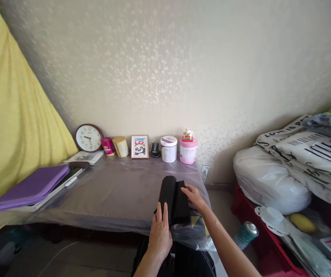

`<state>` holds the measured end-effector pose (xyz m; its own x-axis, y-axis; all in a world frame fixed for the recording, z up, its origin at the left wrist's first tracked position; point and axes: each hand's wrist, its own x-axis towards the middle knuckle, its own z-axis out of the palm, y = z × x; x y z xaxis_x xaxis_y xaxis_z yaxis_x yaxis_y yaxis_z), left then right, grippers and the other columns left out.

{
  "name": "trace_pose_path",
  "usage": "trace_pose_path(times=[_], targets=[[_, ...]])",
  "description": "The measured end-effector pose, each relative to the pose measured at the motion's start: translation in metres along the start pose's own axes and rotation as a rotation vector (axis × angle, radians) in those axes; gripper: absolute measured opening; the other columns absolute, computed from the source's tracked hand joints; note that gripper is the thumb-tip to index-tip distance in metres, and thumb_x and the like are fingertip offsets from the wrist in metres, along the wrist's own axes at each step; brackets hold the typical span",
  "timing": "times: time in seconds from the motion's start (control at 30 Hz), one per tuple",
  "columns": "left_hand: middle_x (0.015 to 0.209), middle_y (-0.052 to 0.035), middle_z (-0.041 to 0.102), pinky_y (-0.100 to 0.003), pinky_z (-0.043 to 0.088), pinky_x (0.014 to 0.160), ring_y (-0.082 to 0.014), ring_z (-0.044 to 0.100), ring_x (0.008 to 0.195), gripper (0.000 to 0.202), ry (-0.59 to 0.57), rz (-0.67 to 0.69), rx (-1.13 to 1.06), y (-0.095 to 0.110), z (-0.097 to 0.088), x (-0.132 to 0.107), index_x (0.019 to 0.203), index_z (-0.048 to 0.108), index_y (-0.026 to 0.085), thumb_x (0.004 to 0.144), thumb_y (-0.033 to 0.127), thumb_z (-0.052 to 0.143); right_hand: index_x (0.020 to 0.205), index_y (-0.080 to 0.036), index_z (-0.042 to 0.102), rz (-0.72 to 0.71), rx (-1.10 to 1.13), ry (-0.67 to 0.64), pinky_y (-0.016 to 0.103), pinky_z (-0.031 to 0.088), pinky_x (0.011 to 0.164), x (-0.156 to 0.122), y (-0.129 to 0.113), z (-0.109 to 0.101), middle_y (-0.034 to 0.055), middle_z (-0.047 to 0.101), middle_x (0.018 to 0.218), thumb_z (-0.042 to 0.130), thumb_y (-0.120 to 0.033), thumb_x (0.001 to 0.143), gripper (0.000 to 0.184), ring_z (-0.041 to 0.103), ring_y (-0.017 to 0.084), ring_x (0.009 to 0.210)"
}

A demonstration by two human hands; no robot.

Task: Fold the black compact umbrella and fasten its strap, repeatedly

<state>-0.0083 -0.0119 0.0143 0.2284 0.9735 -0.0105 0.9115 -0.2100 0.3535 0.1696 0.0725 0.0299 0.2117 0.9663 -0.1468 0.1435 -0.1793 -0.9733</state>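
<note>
A folded black cloth [168,196] lies near the front right corner of the table, in two side-by-side layers; I cannot tell what kind of item it is. My left hand [161,232] rests on the lower edge of its thicker left part, fingers stretched out along it. At the right edge of the narrower flap, my right hand [193,197] pinches the cloth between thumb and fingers. Clear plastic sheeting covers the table [119,192] beneath it.
Along the wall stand a clock [89,137], a magenta can [108,146], a picture frame [139,146] and a pink tub [188,151] with a lucky-cat figurine [188,134]. Folded purple fabric [31,186] lies left. A red bin [258,231] and a spray can [246,234] are right.
</note>
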Motion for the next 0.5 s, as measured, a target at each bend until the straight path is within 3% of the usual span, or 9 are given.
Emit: trace_pose_path(times=[0.3,0.5], targets=[[0.148,-0.0127,-0.001,-0.029,0.029,0.099,-0.0238,0.032,0.126,0.083,0.014,0.000,0.019,0.000,0.003,0.000,0.140,0.004,0.016,0.067,-0.004,0.037,0.091,-0.016,0.059,-0.046,-0.010,-0.020,0.016,0.037,0.040,0.008,-0.008,0.022,-0.0060,0.051,0.059,0.056,-0.024,0.068,0.024,0.048,0.007,0.049],[0.148,-0.0136,-0.002,-0.030,0.026,0.102,-0.0239,0.030,0.127,0.085,0.002,-0.011,0.024,0.003,0.000,0.000,0.140,0.008,0.014,0.063,-0.004,0.039,0.100,-0.015,0.056,-0.062,-0.008,-0.011,0.016,0.041,0.039,0.017,-0.010,0.045,-0.0073,0.047,0.058,0.059,-0.019,0.067,0.033,0.047,0.007,0.048]])
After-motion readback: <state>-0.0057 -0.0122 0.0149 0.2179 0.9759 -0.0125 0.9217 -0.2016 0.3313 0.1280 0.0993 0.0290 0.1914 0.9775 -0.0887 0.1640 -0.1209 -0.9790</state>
